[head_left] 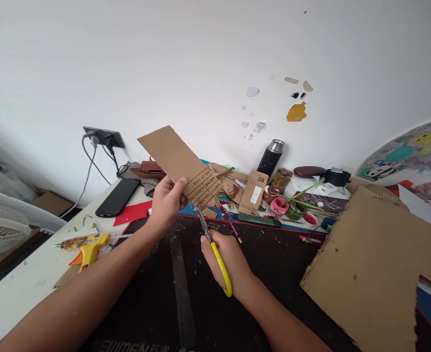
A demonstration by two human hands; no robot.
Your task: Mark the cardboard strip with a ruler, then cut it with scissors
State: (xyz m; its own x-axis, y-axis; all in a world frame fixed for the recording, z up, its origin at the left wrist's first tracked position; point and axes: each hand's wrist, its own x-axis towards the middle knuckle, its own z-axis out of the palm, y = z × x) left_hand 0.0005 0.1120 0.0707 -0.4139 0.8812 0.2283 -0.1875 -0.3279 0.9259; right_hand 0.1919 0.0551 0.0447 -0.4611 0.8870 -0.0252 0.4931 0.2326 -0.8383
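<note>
Pinched in my left hand [169,198] is a long strip of brown cardboard [180,156], printed with dark lettering at its near end. It is held up over the desk, tilted, with its plain end pointing up and left. My right hand [232,259] grips yellow-handled scissors [220,269]. The scissor blades point up and away, with their tips at the printed lower edge of the cardboard. Whether the blades are closed on the cardboard is hard to see. Beneath the hands lies a black mat [215,303], with a clear ruler [181,293] on it.
At left are a yellow glue gun [92,249], a black phone [118,197] and red paper [132,213]. Paint pots [279,206], a green box cutter [259,220], a pencil [231,224] and a black flask [271,159] stand or lie behind. A large cardboard sheet [369,264] covers the right side.
</note>
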